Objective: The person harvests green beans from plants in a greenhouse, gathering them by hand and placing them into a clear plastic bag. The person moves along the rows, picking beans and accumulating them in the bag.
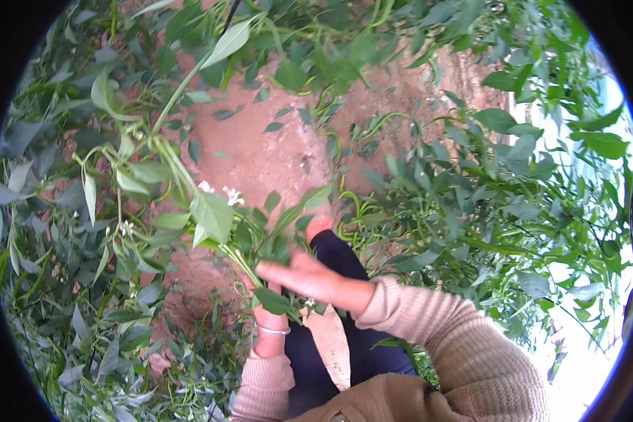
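A leafy chilli pepper branch (pixel 205 216) with small white flowers (pixel 233 195) reaches up in front of me, its green stem (pixel 247 268) slanting down towards my lap. My left hand (pixel 268 311), with a pale bangle (pixel 273 331) at the wrist, is around the lower stem; a leaf covers much of the hand. Just right of the stem is my right hand (pixel 312 277), blurred, its thumb stretched towards the stem. Leaves hide most of its fingers, so I cannot tell if they grip anything.
Dense chilli plants (pixel 453 211) with long green chillies (pixel 348 203) stand on both sides. Reddish bare soil (pixel 253 137) lies between them, scattered with leaves. A bare foot (pixel 320 226) rests below the dark trousers (pixel 343 258). Bright white glare (pixel 569 348) fills the right edge.
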`<state>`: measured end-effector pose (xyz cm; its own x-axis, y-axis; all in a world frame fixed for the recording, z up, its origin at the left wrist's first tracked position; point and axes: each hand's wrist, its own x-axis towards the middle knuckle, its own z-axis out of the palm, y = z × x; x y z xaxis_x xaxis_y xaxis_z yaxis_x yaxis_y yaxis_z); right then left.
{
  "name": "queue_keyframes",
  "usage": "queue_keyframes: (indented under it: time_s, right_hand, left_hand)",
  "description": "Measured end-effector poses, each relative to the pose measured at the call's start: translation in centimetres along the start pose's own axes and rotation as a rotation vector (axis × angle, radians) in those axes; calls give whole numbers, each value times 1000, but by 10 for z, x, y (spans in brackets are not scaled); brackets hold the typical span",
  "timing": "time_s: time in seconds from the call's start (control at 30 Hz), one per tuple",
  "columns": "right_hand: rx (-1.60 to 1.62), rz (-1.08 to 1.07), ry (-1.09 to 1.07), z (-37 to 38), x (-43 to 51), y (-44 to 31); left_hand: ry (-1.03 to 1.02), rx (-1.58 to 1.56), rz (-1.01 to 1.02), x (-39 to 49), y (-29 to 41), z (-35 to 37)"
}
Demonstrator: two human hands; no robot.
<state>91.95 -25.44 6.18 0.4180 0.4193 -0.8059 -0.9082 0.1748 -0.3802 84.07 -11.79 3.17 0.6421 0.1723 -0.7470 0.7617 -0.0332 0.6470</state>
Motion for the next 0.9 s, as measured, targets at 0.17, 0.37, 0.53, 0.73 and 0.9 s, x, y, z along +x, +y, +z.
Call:
queue_keyframes:
  time_s: [0.17,0.37,0.53,0.73,0.9]
  right_hand:
    - [-261,-199,137,2,-3,55]
    - [-285,-313,228,-25,4,46]
    - [-1381,-1115,-65,-39,9,3]
    - [-1414,-1061,-313,-58,-10,-39]
    - [-1365,-498,-648,-69,-85,-73]
  left_hand:
    - [-521,330,-107,-25,8,2]
    - [-431,632,369,-90,72,6]
    - [-245,453,269,-110,36,-6]
    - [-26,542,480,-107,58,7]
    - [-133,435,792,-90,131,17]
